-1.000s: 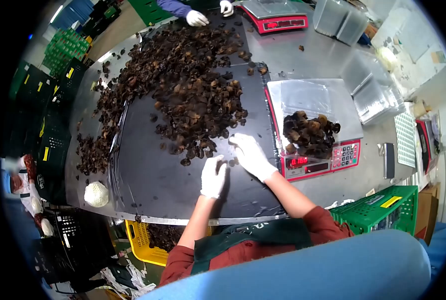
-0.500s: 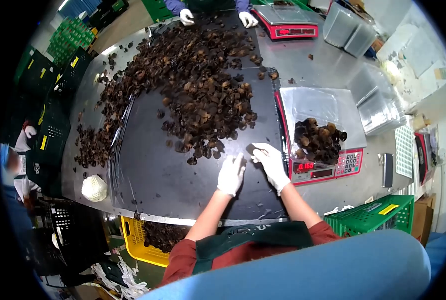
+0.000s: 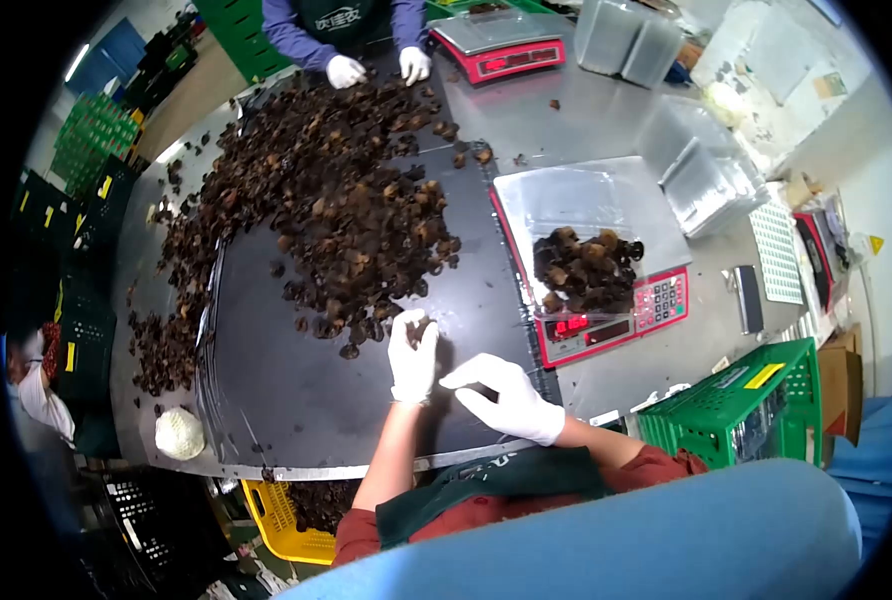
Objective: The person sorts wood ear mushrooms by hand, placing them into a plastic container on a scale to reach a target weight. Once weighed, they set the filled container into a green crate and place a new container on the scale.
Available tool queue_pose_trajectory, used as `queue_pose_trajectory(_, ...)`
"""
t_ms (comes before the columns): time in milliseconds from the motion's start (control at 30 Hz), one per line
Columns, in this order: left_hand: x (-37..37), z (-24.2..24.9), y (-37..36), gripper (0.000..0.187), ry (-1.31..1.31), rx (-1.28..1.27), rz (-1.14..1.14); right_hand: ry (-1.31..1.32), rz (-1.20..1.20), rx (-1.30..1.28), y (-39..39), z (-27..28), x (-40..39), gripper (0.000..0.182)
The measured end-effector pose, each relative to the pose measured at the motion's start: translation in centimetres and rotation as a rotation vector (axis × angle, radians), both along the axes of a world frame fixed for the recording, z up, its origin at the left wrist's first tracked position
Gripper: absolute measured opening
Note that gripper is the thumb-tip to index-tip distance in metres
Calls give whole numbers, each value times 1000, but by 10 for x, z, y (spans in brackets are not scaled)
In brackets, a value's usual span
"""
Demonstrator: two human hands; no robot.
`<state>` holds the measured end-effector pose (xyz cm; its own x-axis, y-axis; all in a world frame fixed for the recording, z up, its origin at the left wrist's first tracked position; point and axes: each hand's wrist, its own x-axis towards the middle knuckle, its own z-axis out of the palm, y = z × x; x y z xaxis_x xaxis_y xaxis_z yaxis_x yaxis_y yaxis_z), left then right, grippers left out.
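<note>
My left hand (image 3: pixel 413 362), in a white glove, is at the near edge of a heap of dark brown, dried-looking fungus pieces (image 3: pixel 376 235). Its thumb and fingers close around a small dark piece (image 3: pixel 421 328). To its right, my gloved right hand (image 3: pixel 509 398) hovers over the black mat (image 3: pixel 296 400), thumb and index finger apart and nothing visible between them. A clear plastic tray holding more fungus (image 3: pixel 588 270) rests on the red-trimmed digital scale (image 3: pixel 656 215), whose red display is lit.
Clear plastic trays (image 3: pixel 711 185) stand beyond the scale. A green crate (image 3: pixel 736 400) is at right, a yellow crate (image 3: pixel 281 525) below the table edge. A white netted ball (image 3: pixel 180 433) sits at left. Across the table, a co-worker's gloved hands (image 3: pixel 346 71) touch the heap; a second scale (image 3: pixel 511 62) stands nearby.
The view has shifted, so the table contents appear further left. My left hand has moved toward the heap's near edge. My right hand has drawn back from the scale, and its dark piece no longer shows.
</note>
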<state>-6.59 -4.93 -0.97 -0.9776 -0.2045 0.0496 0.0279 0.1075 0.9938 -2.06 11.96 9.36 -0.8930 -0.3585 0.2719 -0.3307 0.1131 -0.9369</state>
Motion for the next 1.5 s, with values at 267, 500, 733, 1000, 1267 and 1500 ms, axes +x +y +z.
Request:
queue_pose_trajectory(267, -36, 116, 106, 37, 370, -370, -414, -47, -18, 7, 48, -12, 34, 14)
queue_pose_trajectory(500, -40, 87, 94, 43, 505, -497, -326, -14, -245, 64, 93, -5, 32, 15)
queue_pose_trajectory(733, -28, 48, 33, 33, 200, -276, -105, -19, -641, 5, 156, 6, 11, 18)
queue_pose_trajectory(1000, -8, -4, -36, 38, 80, -672, 78, 160, -708, 180, 163, 13, -11, 20)
queue_pose_trajectory(1267, -10, -23, -62, 27, -58, -1088, 72, 479, -594, 715, 138, 14, -59, 29)
queue_pose_trajectory(1500, 1, -16, -61, 21, 94, -975, 118, 292, -625, 492, 144, 23, -66, 5)
